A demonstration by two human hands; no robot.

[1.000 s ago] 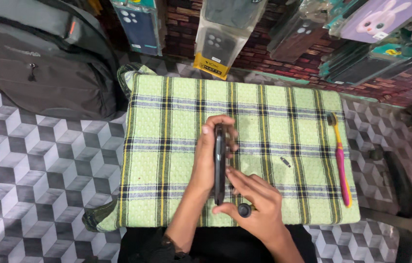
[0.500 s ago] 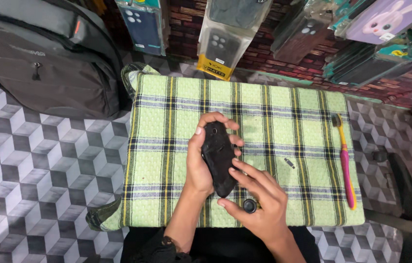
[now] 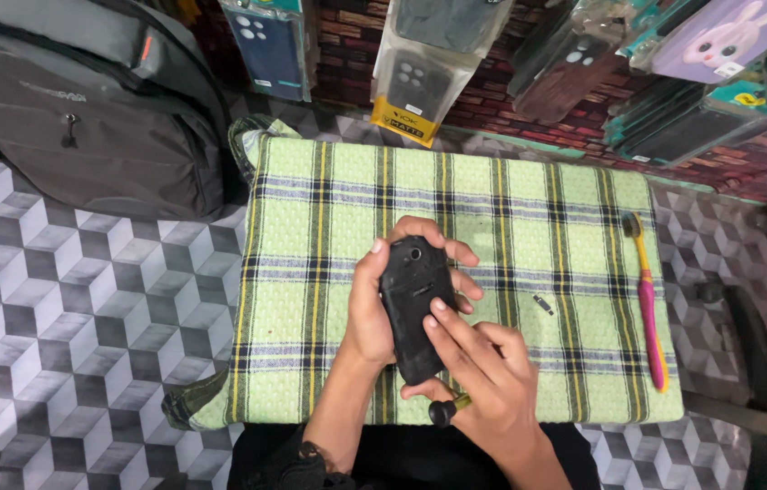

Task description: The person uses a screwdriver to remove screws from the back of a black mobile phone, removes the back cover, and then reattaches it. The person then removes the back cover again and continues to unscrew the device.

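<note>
Small black plastic phone (image 3: 415, 308), back side up with a round camera hole near the top, held upright over the cloth.

Even soft light, sharp, slight edge distortion

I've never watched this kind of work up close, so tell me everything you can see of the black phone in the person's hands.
The black phone is a small, dark handset with rounded corners, its matt, plastic-looking back facing up. A small round opening sits near its top end and a thin slot near the middle. It is held upright above the green checked cloth. The left hand cradles it from behind, fingers curling round both edges; the right hand rests fingertips on its lower back.
</note>
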